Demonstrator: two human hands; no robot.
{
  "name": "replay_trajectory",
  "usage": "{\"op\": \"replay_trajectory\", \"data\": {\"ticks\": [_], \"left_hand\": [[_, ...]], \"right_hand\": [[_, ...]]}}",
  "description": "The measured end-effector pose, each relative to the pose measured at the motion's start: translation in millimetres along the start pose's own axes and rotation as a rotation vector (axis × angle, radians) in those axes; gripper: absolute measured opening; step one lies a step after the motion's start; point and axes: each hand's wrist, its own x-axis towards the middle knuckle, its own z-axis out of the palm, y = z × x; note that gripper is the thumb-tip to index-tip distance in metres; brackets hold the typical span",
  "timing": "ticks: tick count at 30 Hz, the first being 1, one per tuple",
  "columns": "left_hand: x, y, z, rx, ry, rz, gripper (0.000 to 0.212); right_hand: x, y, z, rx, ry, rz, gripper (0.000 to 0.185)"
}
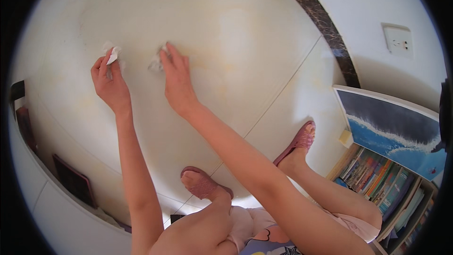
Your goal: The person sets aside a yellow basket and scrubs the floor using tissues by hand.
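Note:
Between the fingertips of my left hand [111, 86] is a crumpled white tissue [113, 56], just above or against the glossy cream tile floor [205, 17]. My right hand [179, 85] reaches out beside it, palm down, fingers bent over a second crumpled tissue [155, 64], greyish and slightly blurred, at floor level. Part of that tissue is hidden beneath the fingers. Faint yellowish marks [226, 67] show on the tiles to the right of the hands.
My feet in pink slippers [203, 184] stand on either side of a tile joint. At right, a seascape painting [393, 131] leans near a shelf of books [378, 180] and a wall socket [398, 40]. White furniture [60, 205] curves along the left, a dark flat panel [74, 180] beside it.

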Motion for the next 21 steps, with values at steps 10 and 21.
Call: {"op": "replay_trajectory", "data": {"ticks": [10,21], "left_hand": [[-84.2,28.5,67.5,0.102,-0.460,0.634,0.024],[130.9,0.1,57.6,0.313,-0.103,0.425,0.022]], "right_hand": [[-123.0,84.0,-155.0,-0.413,0.323,0.408,0.056],[-56.0,128.7,-104.9,-0.347,0.610,0.393,0.042]]}}
